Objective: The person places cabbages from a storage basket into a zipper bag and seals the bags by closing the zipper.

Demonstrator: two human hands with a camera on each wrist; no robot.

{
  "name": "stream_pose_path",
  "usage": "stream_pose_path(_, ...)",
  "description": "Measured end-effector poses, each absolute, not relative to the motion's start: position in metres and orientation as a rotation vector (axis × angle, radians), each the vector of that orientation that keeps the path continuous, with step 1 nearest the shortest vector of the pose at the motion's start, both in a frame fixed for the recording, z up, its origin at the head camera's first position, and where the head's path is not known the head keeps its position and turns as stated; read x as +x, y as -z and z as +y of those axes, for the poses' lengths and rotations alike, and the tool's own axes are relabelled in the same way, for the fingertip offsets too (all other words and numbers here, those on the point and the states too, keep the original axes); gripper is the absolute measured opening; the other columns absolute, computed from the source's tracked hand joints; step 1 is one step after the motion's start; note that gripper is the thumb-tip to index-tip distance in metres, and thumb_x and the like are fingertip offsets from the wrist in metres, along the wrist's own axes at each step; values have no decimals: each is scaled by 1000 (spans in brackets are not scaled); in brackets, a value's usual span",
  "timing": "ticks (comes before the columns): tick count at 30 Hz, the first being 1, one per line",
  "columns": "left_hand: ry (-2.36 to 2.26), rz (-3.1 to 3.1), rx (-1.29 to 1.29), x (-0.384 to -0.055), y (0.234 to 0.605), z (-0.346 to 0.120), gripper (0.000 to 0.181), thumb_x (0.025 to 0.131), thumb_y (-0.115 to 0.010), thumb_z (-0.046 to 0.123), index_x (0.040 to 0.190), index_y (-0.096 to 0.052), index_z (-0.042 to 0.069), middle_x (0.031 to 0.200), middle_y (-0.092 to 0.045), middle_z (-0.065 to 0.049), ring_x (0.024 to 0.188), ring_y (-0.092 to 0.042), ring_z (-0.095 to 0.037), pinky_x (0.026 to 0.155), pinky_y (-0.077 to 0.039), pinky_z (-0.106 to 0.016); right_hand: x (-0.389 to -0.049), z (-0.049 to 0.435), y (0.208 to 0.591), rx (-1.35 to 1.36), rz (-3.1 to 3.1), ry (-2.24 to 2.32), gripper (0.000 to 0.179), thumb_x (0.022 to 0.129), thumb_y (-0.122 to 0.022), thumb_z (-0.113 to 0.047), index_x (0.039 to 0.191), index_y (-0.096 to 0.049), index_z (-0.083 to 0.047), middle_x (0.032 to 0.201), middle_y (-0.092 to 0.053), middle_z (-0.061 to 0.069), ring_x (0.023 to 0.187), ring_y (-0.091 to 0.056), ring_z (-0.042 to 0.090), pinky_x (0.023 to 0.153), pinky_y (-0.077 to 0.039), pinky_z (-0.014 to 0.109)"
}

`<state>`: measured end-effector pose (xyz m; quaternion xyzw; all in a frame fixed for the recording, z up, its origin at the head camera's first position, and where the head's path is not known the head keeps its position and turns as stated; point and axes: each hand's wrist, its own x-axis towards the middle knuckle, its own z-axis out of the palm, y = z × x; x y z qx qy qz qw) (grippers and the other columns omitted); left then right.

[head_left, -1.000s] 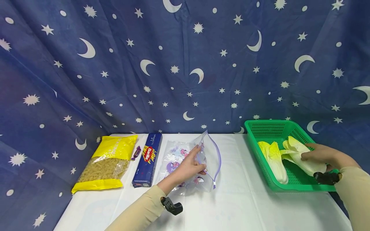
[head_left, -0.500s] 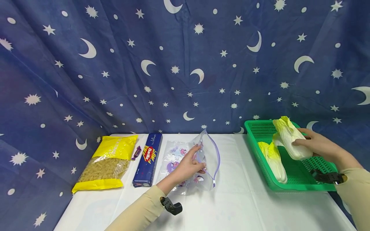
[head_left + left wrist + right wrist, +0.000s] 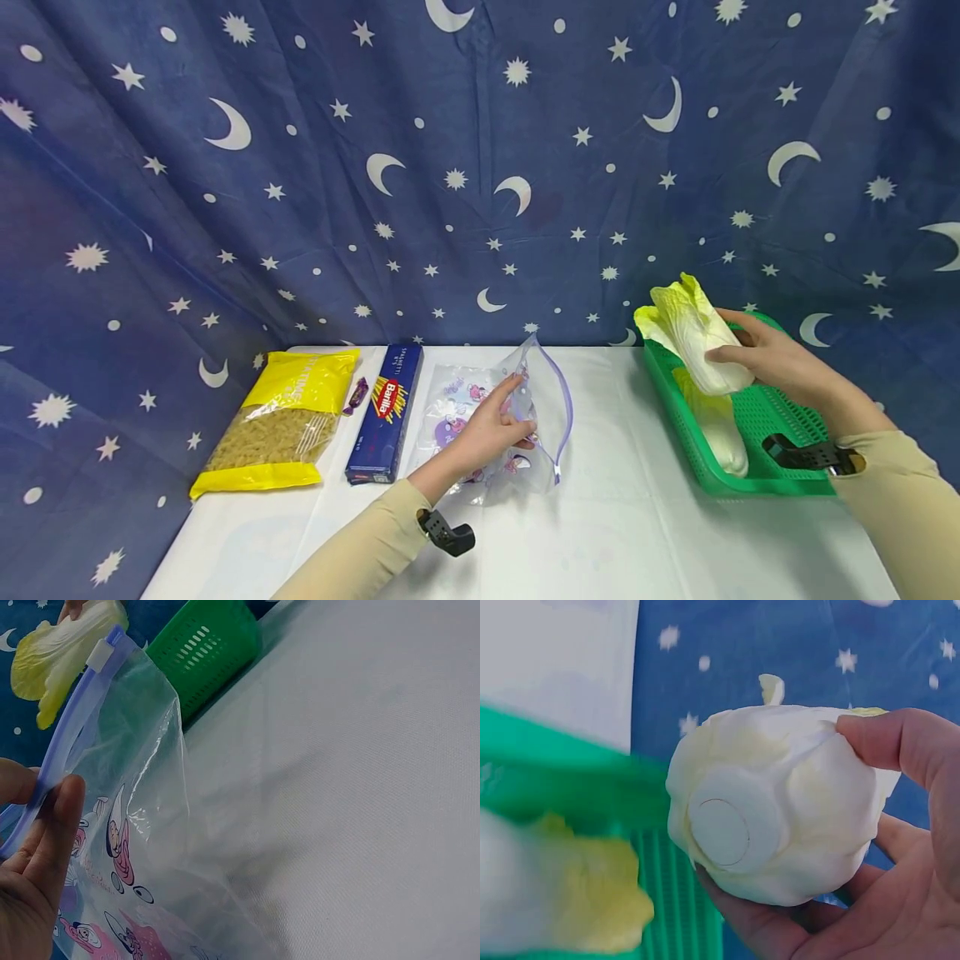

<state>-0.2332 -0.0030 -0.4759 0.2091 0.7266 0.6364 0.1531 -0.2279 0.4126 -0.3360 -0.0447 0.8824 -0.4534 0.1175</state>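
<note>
My left hand (image 3: 487, 429) grips the mouth of a clear zip bag (image 3: 453, 429) with pink and purple cartoon prints. In the left wrist view its fingers pinch the purple zip strip (image 3: 58, 746), below a white slider (image 3: 100, 656); the mouth gapes toward the right. My right hand (image 3: 776, 358) holds a napa cabbage (image 3: 697, 346) above the left side of the green basket (image 3: 678, 421), yellow leaf tips pointing up and left. The right wrist view shows its round white base (image 3: 727, 829), with thumb and fingers around it. A second cabbage (image 3: 723, 437) lies in the basket, partly hidden.
Left of the bag lie a blue spaghetti box (image 3: 382, 417), a small purple-wrapped candy (image 3: 356, 396) and a yellow pasta bag (image 3: 273, 425). A blue curtain (image 3: 465, 208) with moons and stars hangs behind the white table (image 3: 585, 542).
My right hand has lifted the cabbage out of the basket and carried it left and upward, now over the basket's left edge. The left hand has stayed at the bag's mouth.
</note>
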Motion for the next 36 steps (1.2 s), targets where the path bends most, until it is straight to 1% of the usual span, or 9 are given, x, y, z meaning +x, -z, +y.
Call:
stream_pose_path(7, -1809, 2089, 585, -234, 476, -3, 85, 97, -69, 10, 165, -18, 13, 77, -65, -32, 82, -75, -28, 91, -58, -34, -229, 373, 339, -184, 2455, 1516, 91, 102, -65, -28, 166, -2, -16, 160, -26, 26, 107, -61, 14, 83, -58, 37)
stream_pose_path(14, -1823, 2049, 586, -234, 477, -3, 86, 97, -68, 10, 165, -15, 13, 83, -65, -38, 90, -73, -44, 89, -58, -32, -227, 336, 353, -286, 2270, 1718, 85, 103, -63, -20, 166, -7, -15, 158, -28, 21, 113, -60, 12, 84, -58, 40)
stream_pose_path(16, -1830, 2039, 583, -234, 477, -3, 87, 97, -68, 10, 165, -15, 13, 82, -64, -39, 91, -72, -46, 79, -58, -29, -227, 325, 360, -313, 2202, 1789, 81, 103, -62, -17, 165, -10, -14, 150, -34, 20, 110, -62, 14, 83, -59, 41)
stream_pose_path(19, -1827, 2042, 577, -235, 478, -4, 87, 97, -68, 11, 165, -14, 13, 79, -62, -39, 92, -71, -46, 62, -49, -25, -228, 311, 373, -359, 2110, 1880, 76, 103, -60, -12, 164, -14, -13, 138, -41, 19, 105, -64, 21, 83, -60, 40)
stream_pose_path(21, -1829, 2047, 573, -236, 478, -4, 88, 97, -68, 11, 165, -14, 12, 77, -62, -37, 91, -72, -45, 55, -41, -26, -229, 304, 381, -382, 2081, 1902, 74, 103, -59, -11, 164, -17, -13, 138, -42, 16, 107, -63, 22, 84, -59, 38)
stream_pose_path(24, -1832, 2052, 566, -237, 478, -4, 88, 96, -69, 11, 165, -15, 11, 74, -64, -30, 87, -73, -41, 52, -40, -24, -228, 298, 394, -414, 2070, 1894, 75, 102, -60, -11, 164, -18, -14, 148, -38, 15, 112, -59, 22, 89, -57, 38)
stream_pose_path(28, -1852, 2024, 545, -238, 477, -4, 88, 96, -69, 12, 165, -15, 11, 75, -70, -18, 87, -74, -37, 57, -49, -26, -228, 293, 411, -424, 2089, 1854, 80, 100, -63, -13, 165, -17, -14, 159, -30, 16, 119, -54, 23, 93, -53, 41)
stream_pose_path(30, -1865, 2003, 529, -239, 477, -4, 89, 95, -70, 12, 165, -15, 13, 79, -73, -14, 89, -74, -38, 65, -56, -28, -228, 291, 420, -424, 2101, 1832, 80, 98, -63, -12, 165, -18, -14, 160, -29, 18, 121, -51, 26, 93, -51, 43)
stream_pose_path(36, -1940, 1938, 468, -242, 477, -6, 86, 94, -71, 12, 165, -22, 18, 96, -74, -15, 93, -73, -40, 83, -61, -38, -227, 291, 440, -416, 2144, 1765, 76, 98, -64, -12, 163, -26, -18, 159, -34, 15, 123, -48, 34, 93, -50, 43)
